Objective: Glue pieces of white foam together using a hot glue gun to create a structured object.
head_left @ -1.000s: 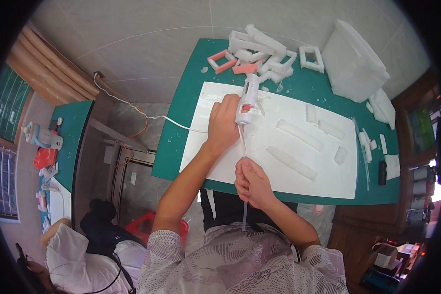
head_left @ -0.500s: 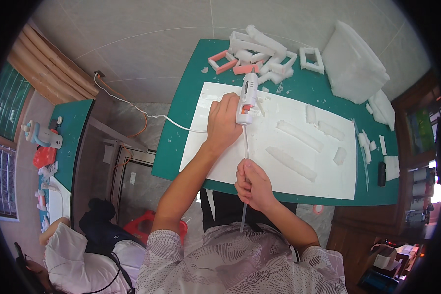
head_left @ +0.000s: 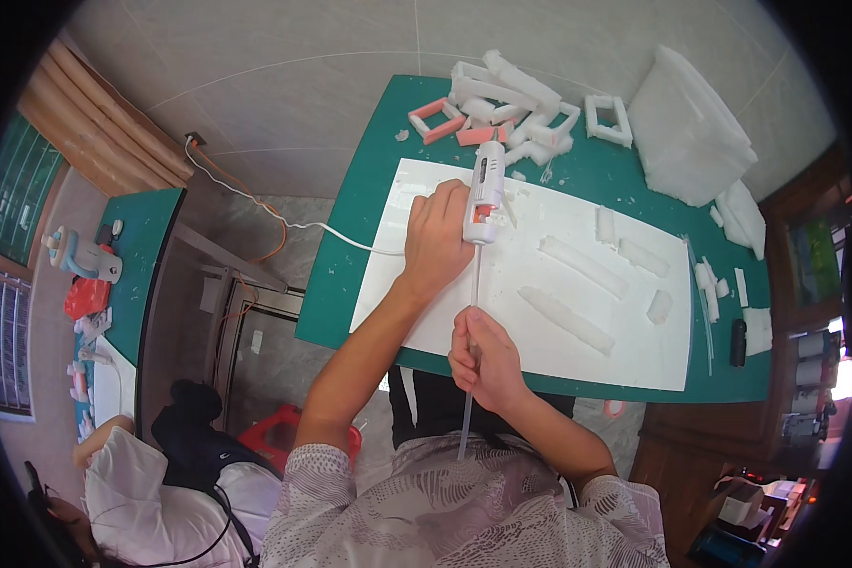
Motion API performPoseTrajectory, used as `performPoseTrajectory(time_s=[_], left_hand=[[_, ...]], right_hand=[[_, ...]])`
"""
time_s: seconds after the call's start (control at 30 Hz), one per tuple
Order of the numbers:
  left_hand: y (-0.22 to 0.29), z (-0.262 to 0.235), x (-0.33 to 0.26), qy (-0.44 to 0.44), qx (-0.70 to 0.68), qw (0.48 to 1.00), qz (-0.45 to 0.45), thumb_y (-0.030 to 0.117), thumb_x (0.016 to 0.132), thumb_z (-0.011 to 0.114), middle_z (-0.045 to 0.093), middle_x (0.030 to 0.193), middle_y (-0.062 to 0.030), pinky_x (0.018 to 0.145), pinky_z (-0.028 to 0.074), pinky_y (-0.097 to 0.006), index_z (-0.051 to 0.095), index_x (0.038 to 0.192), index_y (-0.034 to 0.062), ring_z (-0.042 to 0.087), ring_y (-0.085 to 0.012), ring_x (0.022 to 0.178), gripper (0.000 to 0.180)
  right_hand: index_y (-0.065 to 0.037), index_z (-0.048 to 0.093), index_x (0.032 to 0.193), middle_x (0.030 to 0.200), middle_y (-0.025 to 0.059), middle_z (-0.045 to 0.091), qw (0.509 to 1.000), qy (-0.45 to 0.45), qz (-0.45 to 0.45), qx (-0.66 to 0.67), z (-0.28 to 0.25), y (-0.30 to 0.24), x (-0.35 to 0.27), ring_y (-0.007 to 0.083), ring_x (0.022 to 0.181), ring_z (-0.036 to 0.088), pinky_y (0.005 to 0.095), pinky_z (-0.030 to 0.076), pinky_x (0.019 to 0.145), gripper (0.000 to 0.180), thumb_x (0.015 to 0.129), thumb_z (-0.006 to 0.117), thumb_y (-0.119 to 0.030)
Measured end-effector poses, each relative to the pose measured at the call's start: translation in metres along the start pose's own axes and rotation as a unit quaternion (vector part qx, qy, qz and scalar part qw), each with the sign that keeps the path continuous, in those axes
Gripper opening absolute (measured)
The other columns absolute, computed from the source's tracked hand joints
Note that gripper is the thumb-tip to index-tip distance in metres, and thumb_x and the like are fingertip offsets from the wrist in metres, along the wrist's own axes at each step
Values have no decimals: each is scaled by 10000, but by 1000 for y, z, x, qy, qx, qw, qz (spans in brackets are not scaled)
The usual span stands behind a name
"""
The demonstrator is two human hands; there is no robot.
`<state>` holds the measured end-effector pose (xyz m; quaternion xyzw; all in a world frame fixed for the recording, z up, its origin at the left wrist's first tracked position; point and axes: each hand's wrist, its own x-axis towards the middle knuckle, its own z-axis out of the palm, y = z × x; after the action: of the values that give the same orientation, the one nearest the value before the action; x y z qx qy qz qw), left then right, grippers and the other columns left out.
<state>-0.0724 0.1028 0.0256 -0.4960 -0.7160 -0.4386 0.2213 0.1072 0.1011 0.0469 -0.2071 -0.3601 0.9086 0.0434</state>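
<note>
While the left hand [head_left: 436, 232] grips the glue gun [head_left: 484, 189] over the white sheet [head_left: 432, 328] on the bench [head_left: 344, 279], the right hand [head_left: 489, 361] has its fingers wrapped around a glue stick [head_left: 477, 276]. The stick meets the gun's rear.

I see a red stool [head_left: 273, 433]; left of it, a person in white [head_left: 185, 506]; beyond it, farther left, a tan curtain [head_left: 104, 123]; well to its right, brown wooden furniture [head_left: 686, 454].
</note>
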Motion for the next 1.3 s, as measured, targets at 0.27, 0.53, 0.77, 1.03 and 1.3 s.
performPoseTrajectory(time_s=[0.27, 0.53, 0.77, 1.03, 1.3], left_hand=[[-1, 1, -2, -26, -5, 999, -22, 76, 782, 669, 595, 1106, -124, 717, 369, -373, 569, 1090, 7, 546, -307, 839, 331], [0, -2, 0, 5, 33, 999, 7, 29, 676, 725, 594, 1114, -131, 722, 367, -361, 577, 1091, -16, 581, -280, 851, 442], [6, -5, 2, 32, 20, 998, 57, 51, 654, 742, 588, 1108, -123, 737, 375, -352, 579, 1101, -18, 580, -258, 849, 481], [6, -5, 2, 47, 21, 995, 83, 58, 645, 739, 590, 1106, -122, 745, 390, -354, 578, 1082, -33, 572, -253, 860, 475], [7, -4, 1, 31, -20, 998, 59, 33, 663, 713, 591, 1111, -141, 749, 393, -373, 575, 1102, -31, 567, -295, 889, 465]], right_hand=[[-99, 458, 943, 570, -6, 344, 999, 18, 16, 39, -2, -6, -3, 98, 427, 359, 249, 347, 403, 298, 1060, 363, -355], [-63, 471, 949, 580, 14, 401, 1000, 12, -7, 2, 3, -5, 0, 118, 436, 415, 258, 380, 419, 325, 1060, 360, -347], [-27, 472, 946, 592, 34, 434, 996, 26, -71, -49, 8, -6, 4, 141, 445, 459, 268, 418, 445, 337, 1071, 333, -308], [-25, 473, 940, 607, 32, 438, 993, 7, -101, -67, 4, 1, 12, 139, 472, 477, 266, 434, 467, 345, 1075, 339, -313], [-26, 475, 935, 612, 29, 441, 990, 1, -112, -85, 1, -3, 13, 138, 489, 500, 265, 444, 487, 340, 1073, 354, -311]])
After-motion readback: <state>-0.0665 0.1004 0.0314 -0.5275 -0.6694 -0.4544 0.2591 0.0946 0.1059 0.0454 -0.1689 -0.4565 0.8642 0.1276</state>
